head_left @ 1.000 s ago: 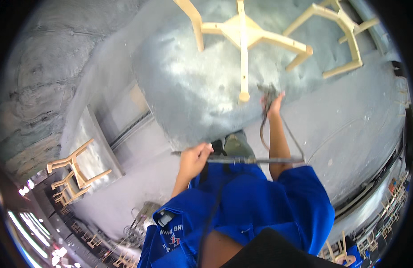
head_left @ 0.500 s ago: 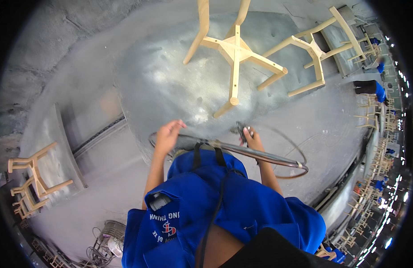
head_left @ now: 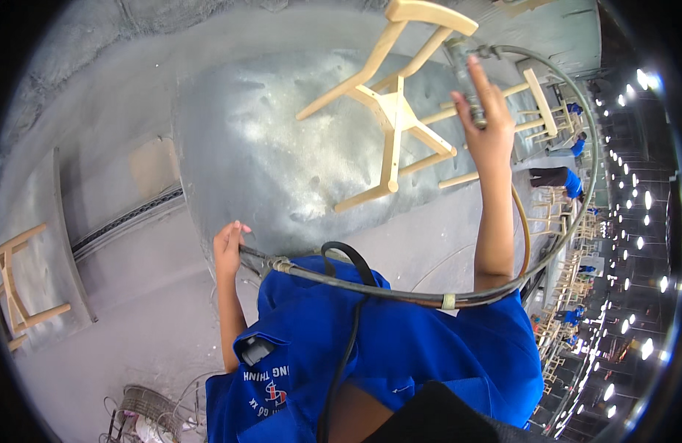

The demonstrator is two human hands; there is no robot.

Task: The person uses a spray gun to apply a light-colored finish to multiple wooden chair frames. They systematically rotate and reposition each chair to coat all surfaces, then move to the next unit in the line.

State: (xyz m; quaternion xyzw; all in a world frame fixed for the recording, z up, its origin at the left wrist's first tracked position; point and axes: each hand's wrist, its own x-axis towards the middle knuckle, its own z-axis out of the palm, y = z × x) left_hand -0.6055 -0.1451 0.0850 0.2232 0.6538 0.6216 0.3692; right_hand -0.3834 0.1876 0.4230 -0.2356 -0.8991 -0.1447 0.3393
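Note:
My right hand (head_left: 488, 122) is raised at the upper right, wrapped round a metal spray gun (head_left: 465, 81) with one finger stretched along it. A dark hose (head_left: 570, 88) runs from the gun in a wide loop down the right and across my waist. My left hand (head_left: 230, 240) is low on the left, fingers loosely bent and apart, close by the hose's left bend; whether it touches the hose is unclear. A pale wooden chair frame (head_left: 398, 111) with a curved back rail and crossed seat braces stands ahead, just left of the gun, which partly overlaps its rail end.
Under the chair lies a grey, dusty surface (head_left: 238, 155). Another chair frame (head_left: 536, 103) stands beyond my right hand. More frames (head_left: 16, 280) rest on a panel (head_left: 75, 244) at far left. Tangled cables (head_left: 153, 413) lie lower left. Several people in blue work among chairs on the right.
My right hand has lifted the spray gun up and rightward to the chair's back rail, drawing the hose into a bigger loop. My left hand now appears lower and further left.

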